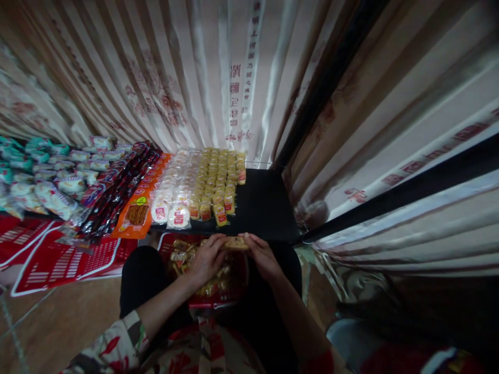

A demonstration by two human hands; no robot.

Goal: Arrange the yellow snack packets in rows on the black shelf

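Between my two hands is a small yellow wrapped snack packet, held level just in front of the black table's near edge. My left hand pinches its left end, and my right hand grips the right end. Below them, a red basket rests between my knees with many similar yellow packets in it. On the black table ahead, yellow packets lie in tight rows, some showing red labels. White round packets sit in rows to their left.
Orange snack bags, dark red long packets, and white and teal wrapped packets spread along the table's left part. Red baskets stand below on the left. Pleated curtains with printed characters hang behind and at the right, close to the table.
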